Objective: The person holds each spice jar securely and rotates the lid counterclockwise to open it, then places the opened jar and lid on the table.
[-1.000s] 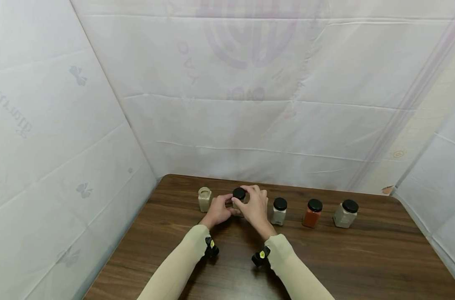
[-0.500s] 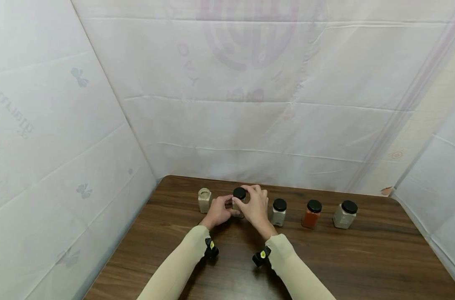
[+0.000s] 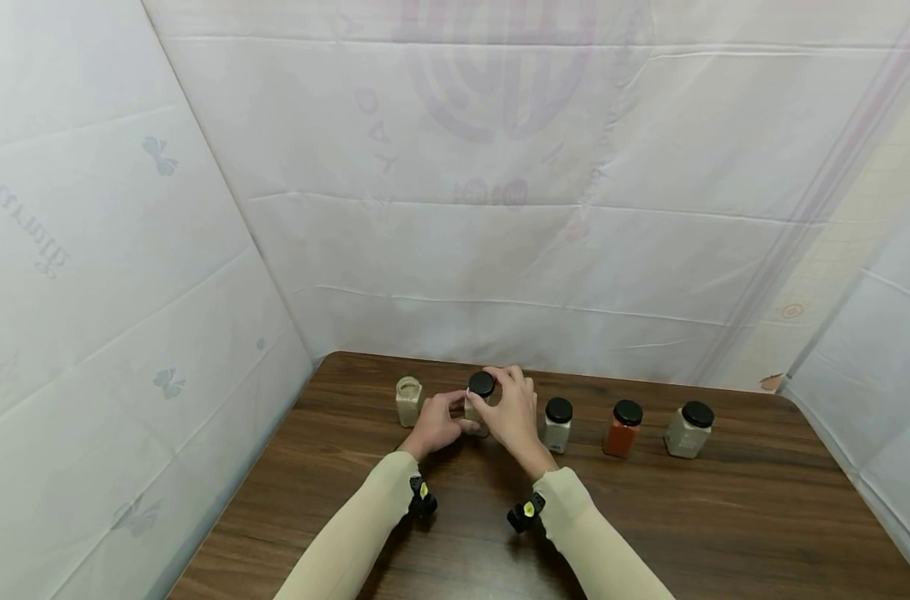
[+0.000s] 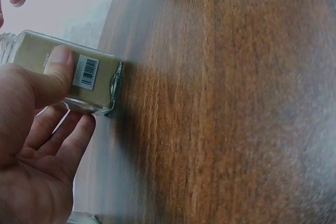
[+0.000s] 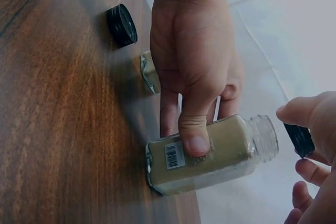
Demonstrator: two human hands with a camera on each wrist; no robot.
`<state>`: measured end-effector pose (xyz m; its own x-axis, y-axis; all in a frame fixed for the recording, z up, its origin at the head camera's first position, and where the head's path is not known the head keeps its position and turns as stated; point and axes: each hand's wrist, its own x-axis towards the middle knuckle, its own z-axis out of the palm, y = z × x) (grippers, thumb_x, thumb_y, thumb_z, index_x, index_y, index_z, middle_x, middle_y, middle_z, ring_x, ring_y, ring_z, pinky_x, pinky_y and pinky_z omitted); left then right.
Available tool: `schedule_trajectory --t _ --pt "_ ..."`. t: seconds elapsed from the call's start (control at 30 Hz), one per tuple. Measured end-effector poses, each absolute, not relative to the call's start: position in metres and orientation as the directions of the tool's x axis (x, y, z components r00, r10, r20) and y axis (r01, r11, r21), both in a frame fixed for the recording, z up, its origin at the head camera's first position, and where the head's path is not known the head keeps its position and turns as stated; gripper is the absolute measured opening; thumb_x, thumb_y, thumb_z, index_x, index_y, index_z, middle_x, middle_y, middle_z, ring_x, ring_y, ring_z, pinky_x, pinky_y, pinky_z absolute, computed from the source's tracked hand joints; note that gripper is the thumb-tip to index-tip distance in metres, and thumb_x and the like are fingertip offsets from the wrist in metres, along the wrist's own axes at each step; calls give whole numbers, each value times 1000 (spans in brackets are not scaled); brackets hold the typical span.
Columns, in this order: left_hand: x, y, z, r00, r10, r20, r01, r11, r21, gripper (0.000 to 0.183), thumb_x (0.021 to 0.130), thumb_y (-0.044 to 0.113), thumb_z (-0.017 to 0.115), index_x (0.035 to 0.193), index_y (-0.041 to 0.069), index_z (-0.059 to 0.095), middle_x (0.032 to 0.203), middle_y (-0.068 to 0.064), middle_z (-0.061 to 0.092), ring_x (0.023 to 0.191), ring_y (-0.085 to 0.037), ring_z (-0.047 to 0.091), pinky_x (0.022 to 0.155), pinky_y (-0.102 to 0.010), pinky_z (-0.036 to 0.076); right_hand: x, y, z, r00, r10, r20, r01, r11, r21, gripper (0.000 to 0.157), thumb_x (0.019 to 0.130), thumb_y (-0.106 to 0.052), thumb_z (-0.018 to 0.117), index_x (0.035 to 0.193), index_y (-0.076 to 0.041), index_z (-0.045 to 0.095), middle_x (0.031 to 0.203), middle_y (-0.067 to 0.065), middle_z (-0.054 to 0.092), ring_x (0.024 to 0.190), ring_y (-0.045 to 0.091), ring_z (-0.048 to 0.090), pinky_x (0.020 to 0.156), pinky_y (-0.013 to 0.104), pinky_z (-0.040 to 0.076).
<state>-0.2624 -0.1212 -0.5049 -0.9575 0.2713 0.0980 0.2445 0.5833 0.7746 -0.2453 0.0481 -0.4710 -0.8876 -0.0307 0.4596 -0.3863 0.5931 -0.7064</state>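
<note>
My left hand [image 3: 434, 427] grips a glass spice jar [image 5: 226, 153] of greenish-tan powder, thumb across its barcode side. The jar stands on the table, its threaded neck bare in the right wrist view. Just above that neck, my right hand [image 3: 511, 415] pinches a black screw lid [image 5: 300, 140], apart from the glass. In the left wrist view the jar [image 4: 102, 80] shows its base at the tabletop. To the left of my left hand stands an uncapped jar [image 3: 408, 406] of pale powder. Another black lid [image 5: 122, 25] lies on the table, hidden in the head view.
Right of my hands, in a row, stand a capped jar of whitish powder [image 3: 557, 432], a capped jar of orange-red powder [image 3: 621, 437] and a capped jar of greyish powder [image 3: 687, 435]. White cloth walls [image 3: 455, 250] border the wooden table [image 3: 725, 517] at back and sides.
My right hand and the black lid have risen slightly and shifted a little right, off the jar's neck. The left hand stays in place on the jar.
</note>
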Motion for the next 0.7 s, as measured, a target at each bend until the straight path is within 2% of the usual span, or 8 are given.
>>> schedule_trajectory --t 0.37,0.7 --pt "-263 -121 -506 -960 264 88 231 580 781 56 89 20 83 139 6 64 127 -11 71 119 -31 67 98 -49 54 -244 53 -467 -895 -47 444 -379 606 -699 46 90 -20 81 132 -8 67 121 12 61 109 38 55 91 56 41" --pt "-264 -121 -506 -953 276 123 267 575 774 51 88 19 83 135 9 67 122 -7 73 116 -28 68 97 -48 55 -238 57 -460 -899 -48 435 -375 595 -711 43 89 -20 80 129 -11 66 121 10 63 113 36 57 92 56 41"
